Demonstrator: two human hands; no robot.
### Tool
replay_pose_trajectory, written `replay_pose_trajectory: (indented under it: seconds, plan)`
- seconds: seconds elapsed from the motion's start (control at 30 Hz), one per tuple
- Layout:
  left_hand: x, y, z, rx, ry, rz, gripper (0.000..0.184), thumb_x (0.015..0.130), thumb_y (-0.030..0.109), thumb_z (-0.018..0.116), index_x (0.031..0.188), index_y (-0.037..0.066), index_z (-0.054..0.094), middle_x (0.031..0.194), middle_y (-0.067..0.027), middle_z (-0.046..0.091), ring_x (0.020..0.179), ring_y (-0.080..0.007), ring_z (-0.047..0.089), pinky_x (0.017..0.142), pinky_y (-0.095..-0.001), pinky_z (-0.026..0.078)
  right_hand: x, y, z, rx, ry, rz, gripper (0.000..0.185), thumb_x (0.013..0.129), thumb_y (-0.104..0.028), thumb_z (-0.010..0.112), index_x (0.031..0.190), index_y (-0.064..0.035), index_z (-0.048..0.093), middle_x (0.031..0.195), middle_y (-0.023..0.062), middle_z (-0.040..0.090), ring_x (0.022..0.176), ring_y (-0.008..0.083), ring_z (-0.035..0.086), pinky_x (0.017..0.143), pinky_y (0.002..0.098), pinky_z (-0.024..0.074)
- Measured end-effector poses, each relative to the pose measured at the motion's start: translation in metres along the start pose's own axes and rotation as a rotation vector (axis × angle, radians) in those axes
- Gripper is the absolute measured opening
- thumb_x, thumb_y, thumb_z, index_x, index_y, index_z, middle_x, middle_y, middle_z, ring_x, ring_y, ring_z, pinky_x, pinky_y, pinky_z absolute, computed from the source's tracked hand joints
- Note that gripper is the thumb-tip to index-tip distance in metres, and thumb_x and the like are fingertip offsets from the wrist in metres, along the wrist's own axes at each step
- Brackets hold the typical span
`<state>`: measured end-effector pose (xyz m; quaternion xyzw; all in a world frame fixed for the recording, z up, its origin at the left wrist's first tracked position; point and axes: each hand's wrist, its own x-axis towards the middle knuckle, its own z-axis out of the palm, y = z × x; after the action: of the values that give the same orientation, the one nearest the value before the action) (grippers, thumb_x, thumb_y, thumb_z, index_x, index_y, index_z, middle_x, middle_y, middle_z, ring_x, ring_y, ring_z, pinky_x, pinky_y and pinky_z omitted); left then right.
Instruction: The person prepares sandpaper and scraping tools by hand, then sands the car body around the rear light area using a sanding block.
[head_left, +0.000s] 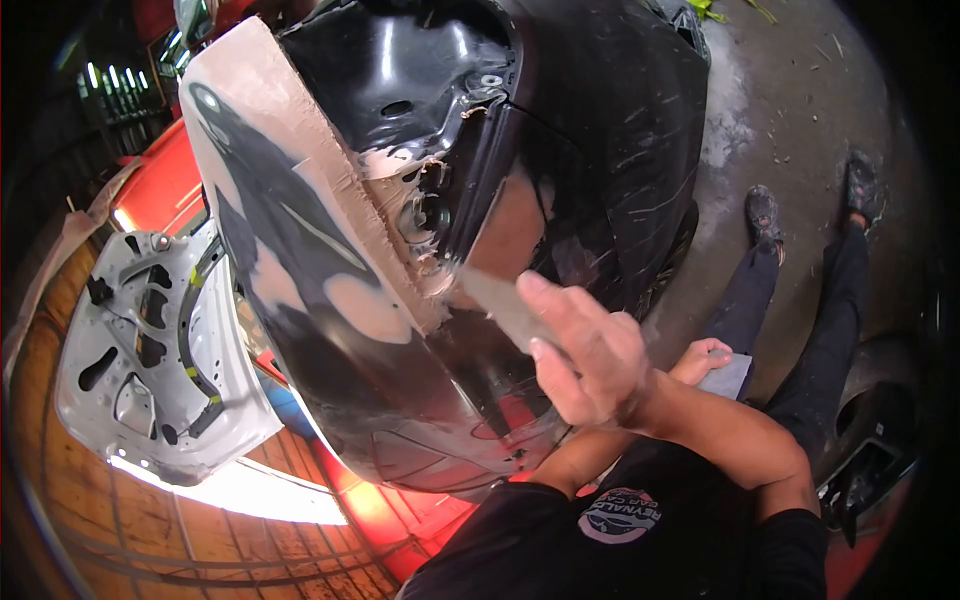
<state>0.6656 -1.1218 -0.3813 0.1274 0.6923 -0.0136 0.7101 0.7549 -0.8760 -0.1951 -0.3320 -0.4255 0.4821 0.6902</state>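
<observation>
My right hand (590, 350) is closed around a flat, greyish filler spreader (500, 305). The spreader's far end is at the lower edge of a rough recess (425, 215) in a black car body panel (380, 270); I cannot tell whether it touches. Pinkish-tan body filler (345, 180) runs in a ridged strip beside the recess, and smoother patches (365, 308) of it lie on the panel. Lower and behind my right forearm, my left hand (700, 362) grips a flat grey plate (727, 376). Part of that plate and most of the left fingers are hidden.
A white car panel with cut-outs (150, 350) stands at the left, near red bodywork (165, 190). The black car's scratched side (620, 130) extends to the right. My shoes (763, 213) are on the grey floor (790, 110). A dark object (880, 430) lies at the lower right.
</observation>
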Motion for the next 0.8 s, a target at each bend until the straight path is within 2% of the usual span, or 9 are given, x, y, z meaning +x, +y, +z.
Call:
replay_pose_trajectory:
  seconds: [0.07,0.17,0.27,0.33,0.47,0.57,0.67,0.73,0.8]
  plan:
    - [0.002,-0.004,-0.001,0.036,0.008,0.018,0.026,0.092,0.019,0.073,0.112,0.002,0.069,0.099,-0.0049,0.068,0.095,-0.0137,0.059,0.087,-0.0314,0.047,0.003,-0.002,0.006,0.173,-0.047,0.058,0.063,0.077,0.009,0.06,0.139,0.0134,0.049,0.103,0.0248,0.067,0.066,0.0291,0.066,0.05,0.033,0.051]
    - [0.007,-0.012,-0.004,0.057,-0.006,0.047,0.028,0.092,0.021,0.073,0.113,0.003,0.068,0.099,-0.0053,0.068,0.096,-0.0144,0.059,0.087,-0.0324,0.047,0.011,0.001,-0.001,0.167,-0.182,0.107,0.064,0.076,0.008,0.062,0.139,0.0131,0.049,0.107,0.0266,0.067,0.071,0.0317,0.067,0.054,0.0372,0.0533]
    - [0.002,-0.007,-0.005,-0.052,-0.05,-0.04,0.031,0.092,0.024,0.074,0.113,0.003,0.068,0.099,-0.0051,0.068,0.095,-0.0143,0.06,0.087,-0.0329,0.047,0.016,0.012,-0.008,0.079,-0.148,0.086,0.063,0.079,0.008,0.061,0.14,0.0135,0.048,0.114,0.0285,0.067,0.084,0.036,0.071,0.069,0.0388,0.0587]
    - [-0.005,0.002,-0.007,-0.183,-0.105,-0.092,0.032,0.092,0.026,0.075,0.115,0.005,0.066,0.098,-0.0047,0.067,0.093,-0.0139,0.06,0.085,-0.0321,0.048,0.013,0.017,-0.015,-0.013,0.071,0.112,0.063,0.087,0.008,0.057,0.147,0.0128,0.041,0.134,0.0284,0.06,0.112,0.0357,0.069,0.098,0.0374,0.0547]
    - [0.006,-0.013,-0.012,-0.333,-0.201,-0.063,0.036,0.097,0.026,0.075,0.123,0.008,0.058,0.092,-0.0023,0.066,0.083,-0.012,0.064,0.073,-0.0273,0.051,0.012,0.017,-0.025,0.099,0.127,0.302,0.068,0.084,0.009,0.058,0.15,0.008,0.04,0.143,0.0278,0.055,0.121,0.0421,0.064,0.101,0.0396,0.052]
    - [0.003,-0.006,-0.012,-0.091,-0.174,-0.068,0.035,0.099,0.029,0.071,0.122,0.006,0.059,0.099,-0.0023,0.066,0.087,-0.0119,0.063,0.078,-0.0282,0.052,0.009,0.012,-0.018,0.137,0.056,0.234,0.071,0.086,0.007,0.059,0.153,0.0058,0.036,0.146,0.0274,0.053,0.124,0.0392,0.063,0.102,0.0397,0.0517]
    - [0.015,-0.026,-0.017,0.007,-0.138,-0.066,0.039,0.097,0.03,0.072,0.123,0.004,0.061,0.106,-0.0035,0.066,0.099,-0.0121,0.063,0.087,-0.0296,0.051,0.021,0.01,-0.024,0.326,0.195,0.529,0.074,0.09,0.005,0.059,0.158,0.0013,0.03,0.146,0.0226,0.053,0.113,0.0279,0.067,0.083,0.0316,0.0576]
    - [0.019,-0.034,-0.017,-0.121,-0.124,-0.125,0.045,0.089,0.028,0.081,0.122,0.003,0.064,0.104,-0.0043,0.069,0.103,-0.0129,0.062,0.088,-0.0305,0.05,0.039,0.005,-0.039,0.673,0.34,0.792,0.081,0.092,0.003,0.06,0.162,-0.0037,0.02,0.144,0.0172,0.054,0.105,0.016,0.066,0.063,0.0191,0.0554]
    - [0.006,-0.035,-0.014,-0.379,-0.275,0.087,0.047,0.088,0.025,0.082,0.125,0.003,0.063,0.11,-0.0047,0.068,0.104,-0.0134,0.063,0.091,-0.0318,0.051,0.034,0.02,-0.047,0.796,0.297,0.788,0.073,0.094,0.002,0.06,0.158,-0.0021,0.028,0.137,0.0173,0.059,0.106,0.0162,0.066,0.067,0.0224,0.0571]
